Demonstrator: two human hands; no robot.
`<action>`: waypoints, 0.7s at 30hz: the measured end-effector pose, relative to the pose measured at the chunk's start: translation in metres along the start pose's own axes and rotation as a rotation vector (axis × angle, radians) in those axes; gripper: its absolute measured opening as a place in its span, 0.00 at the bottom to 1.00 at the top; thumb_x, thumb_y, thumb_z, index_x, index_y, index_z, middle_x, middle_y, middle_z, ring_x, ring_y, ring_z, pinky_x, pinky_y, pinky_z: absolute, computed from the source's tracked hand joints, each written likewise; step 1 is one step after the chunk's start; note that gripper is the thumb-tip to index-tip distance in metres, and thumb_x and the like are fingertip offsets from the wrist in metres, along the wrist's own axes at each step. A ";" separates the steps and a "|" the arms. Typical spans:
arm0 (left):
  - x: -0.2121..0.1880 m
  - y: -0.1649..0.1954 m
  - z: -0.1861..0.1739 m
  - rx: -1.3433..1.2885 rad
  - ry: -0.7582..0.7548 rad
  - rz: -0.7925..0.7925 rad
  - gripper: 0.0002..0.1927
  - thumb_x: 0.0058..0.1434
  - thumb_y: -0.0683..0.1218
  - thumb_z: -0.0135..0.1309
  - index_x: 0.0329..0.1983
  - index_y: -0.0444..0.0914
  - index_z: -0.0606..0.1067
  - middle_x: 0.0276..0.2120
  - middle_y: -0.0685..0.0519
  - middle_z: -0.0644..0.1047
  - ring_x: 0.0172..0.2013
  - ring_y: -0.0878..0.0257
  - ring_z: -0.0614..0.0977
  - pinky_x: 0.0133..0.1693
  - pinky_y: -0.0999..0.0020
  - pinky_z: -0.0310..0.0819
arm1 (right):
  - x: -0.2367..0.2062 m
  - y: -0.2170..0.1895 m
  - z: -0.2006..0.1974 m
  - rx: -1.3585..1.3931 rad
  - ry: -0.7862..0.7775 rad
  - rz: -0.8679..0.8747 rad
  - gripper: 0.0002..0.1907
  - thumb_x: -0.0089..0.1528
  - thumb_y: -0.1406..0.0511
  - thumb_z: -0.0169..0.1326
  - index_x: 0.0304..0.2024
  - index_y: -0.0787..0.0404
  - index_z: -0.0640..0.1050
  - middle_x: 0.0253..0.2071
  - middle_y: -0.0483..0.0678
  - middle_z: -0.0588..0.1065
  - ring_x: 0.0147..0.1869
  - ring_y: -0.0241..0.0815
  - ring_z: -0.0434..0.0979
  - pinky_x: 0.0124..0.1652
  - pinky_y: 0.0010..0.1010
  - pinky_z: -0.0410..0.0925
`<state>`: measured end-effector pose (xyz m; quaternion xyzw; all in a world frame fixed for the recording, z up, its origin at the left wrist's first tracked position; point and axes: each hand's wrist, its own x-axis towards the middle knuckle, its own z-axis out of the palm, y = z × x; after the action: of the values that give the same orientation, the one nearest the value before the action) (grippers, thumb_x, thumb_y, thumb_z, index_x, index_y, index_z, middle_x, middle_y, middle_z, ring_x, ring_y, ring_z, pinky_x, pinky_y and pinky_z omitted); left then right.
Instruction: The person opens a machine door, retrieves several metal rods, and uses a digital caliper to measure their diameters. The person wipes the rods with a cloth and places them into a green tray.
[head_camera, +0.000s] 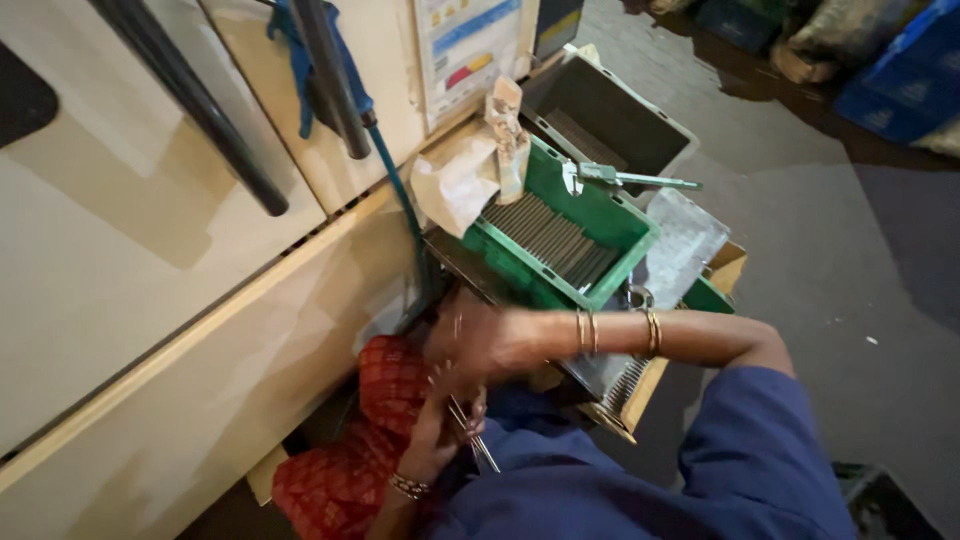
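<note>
rods: you are gripping a few thin metal rods (470, 435) in your left hand (437, 440), low over your lap | right hand (480, 340) is blurring just above them, grasp unclear | done: green crate (622, 258) is already carrying a packed row of rods (550, 240) | left: judging the handful not yet placed

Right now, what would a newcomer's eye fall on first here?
The green crate, packed with rows of thin metal rods, sits at centre beside the cream machine panel. Just below it, the blurred right hand crosses over the left hand, which grips a few metal rods. A green-handled tool lies across the crate's far rim.
</note>
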<state>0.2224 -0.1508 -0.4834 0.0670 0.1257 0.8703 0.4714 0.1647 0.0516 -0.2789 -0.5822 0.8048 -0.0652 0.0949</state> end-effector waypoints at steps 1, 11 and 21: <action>-0.001 -0.001 0.003 0.033 0.044 0.024 0.25 0.77 0.58 0.47 0.55 0.31 0.73 0.33 0.48 0.78 0.28 0.63 0.78 0.30 0.68 0.74 | 0.008 0.029 -0.007 -0.023 0.351 -0.119 0.16 0.66 0.64 0.54 0.57 0.54 0.76 0.62 0.48 0.74 0.67 0.51 0.73 0.65 0.42 0.67; -0.014 0.001 0.072 0.330 0.235 -0.040 0.15 0.73 0.49 0.50 0.59 0.38 0.71 0.27 0.56 0.71 0.24 0.70 0.71 0.30 0.70 0.73 | -0.010 0.231 0.004 -0.155 0.624 0.748 0.14 0.68 0.60 0.55 0.56 0.52 0.78 0.50 0.53 0.77 0.56 0.55 0.76 0.56 0.46 0.67; 0.015 0.065 0.025 1.310 0.807 0.601 0.14 0.75 0.49 0.51 0.49 0.32 0.70 0.26 0.52 0.71 0.23 0.63 0.70 0.25 0.64 0.66 | -0.073 0.138 0.040 0.731 1.490 0.670 0.15 0.70 0.62 0.48 0.58 0.58 0.72 0.55 0.52 0.75 0.55 0.44 0.77 0.50 0.35 0.74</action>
<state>0.1679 -0.1682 -0.4409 0.0413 0.7440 0.6669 0.0024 0.0687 0.1641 -0.3420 -0.0567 0.7144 -0.6476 -0.2590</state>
